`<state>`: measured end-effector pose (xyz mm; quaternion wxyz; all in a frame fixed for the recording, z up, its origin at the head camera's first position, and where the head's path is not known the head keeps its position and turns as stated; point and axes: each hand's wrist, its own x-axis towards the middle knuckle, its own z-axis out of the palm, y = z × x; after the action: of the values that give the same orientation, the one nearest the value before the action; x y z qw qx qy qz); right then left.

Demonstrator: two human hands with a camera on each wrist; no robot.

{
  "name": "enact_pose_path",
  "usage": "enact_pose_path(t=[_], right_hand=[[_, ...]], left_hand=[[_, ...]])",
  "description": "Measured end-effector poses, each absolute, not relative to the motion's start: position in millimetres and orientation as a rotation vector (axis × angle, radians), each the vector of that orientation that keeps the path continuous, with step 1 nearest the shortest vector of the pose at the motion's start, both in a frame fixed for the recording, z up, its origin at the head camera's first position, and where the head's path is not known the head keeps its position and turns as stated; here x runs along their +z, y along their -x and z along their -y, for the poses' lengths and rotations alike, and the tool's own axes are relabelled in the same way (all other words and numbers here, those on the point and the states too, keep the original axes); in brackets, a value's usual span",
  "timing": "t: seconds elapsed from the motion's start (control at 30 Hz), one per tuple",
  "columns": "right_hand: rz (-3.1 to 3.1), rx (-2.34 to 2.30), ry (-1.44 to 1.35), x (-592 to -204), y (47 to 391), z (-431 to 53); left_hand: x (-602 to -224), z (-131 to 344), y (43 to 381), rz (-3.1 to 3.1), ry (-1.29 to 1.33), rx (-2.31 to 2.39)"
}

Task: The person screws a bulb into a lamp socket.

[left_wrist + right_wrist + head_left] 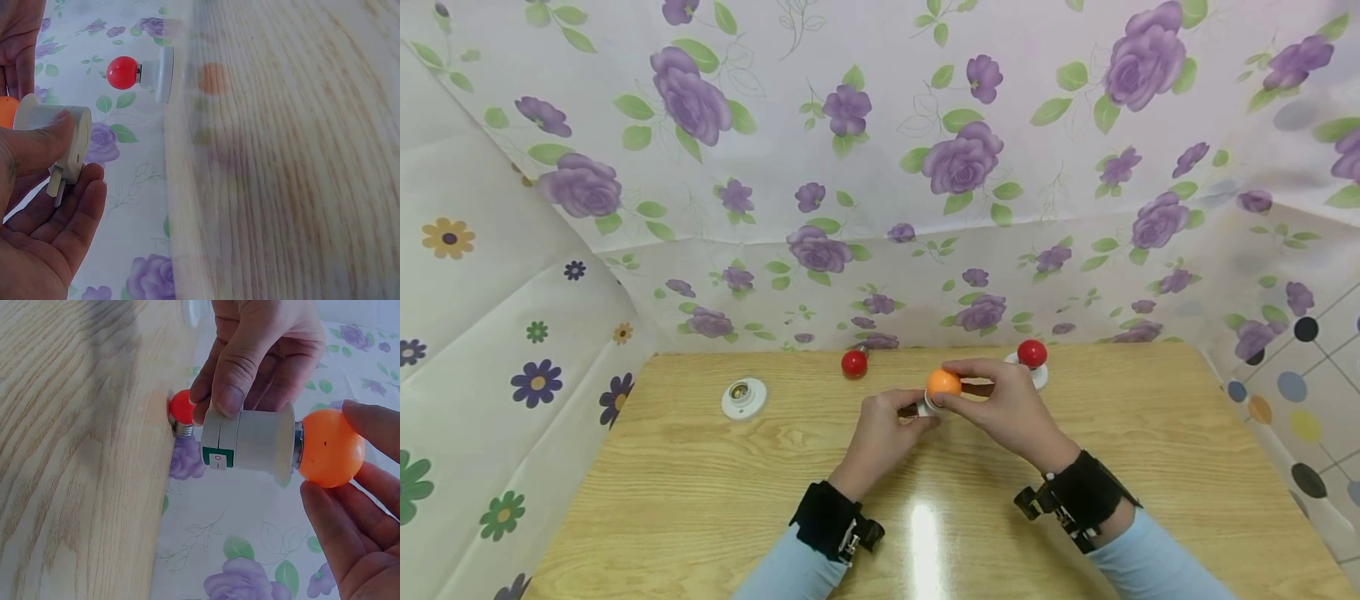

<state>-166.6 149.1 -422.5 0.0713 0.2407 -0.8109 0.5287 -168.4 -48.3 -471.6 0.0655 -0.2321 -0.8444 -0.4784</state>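
An orange light bulb (943, 386) sits in the mouth of a white plug-in lamp socket (259, 440), its metal collar showing between the two. My left hand (880, 433) holds the socket body between thumb and fingers. Two flat metal prongs (56, 182) stick out from the socket's plug end, and a green-framed switch (217, 458) is on its side. Thumb and fingertips of my right hand (1011, 412) pinch the orange globe from opposite sides. Both hands are over the middle of the wooden table (715, 500).
Behind the hands a loose red bulb (854, 363) lies on its side near the table's back edge. Another red bulb (1032, 353) stands in a white round base (1040, 377) beyond the right hand. A bulbless white lamp holder (744, 398) is at the left. Flowered sheets (887, 192) enclose the table.
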Motion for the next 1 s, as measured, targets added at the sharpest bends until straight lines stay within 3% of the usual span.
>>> enact_pose_path(t=[0.67, 1.0], right_hand=[[2.468, 1.611, -0.945, -417.6, 169.1, -154.9], [2.514, 1.607, -0.898, -419.2, 167.7, -153.8]], left_hand=[[-472.3, 49.3, 169.2, 2.537, 0.696, -1.447], [-473.1, 49.7, 169.0, 2.548, 0.686, -1.450]])
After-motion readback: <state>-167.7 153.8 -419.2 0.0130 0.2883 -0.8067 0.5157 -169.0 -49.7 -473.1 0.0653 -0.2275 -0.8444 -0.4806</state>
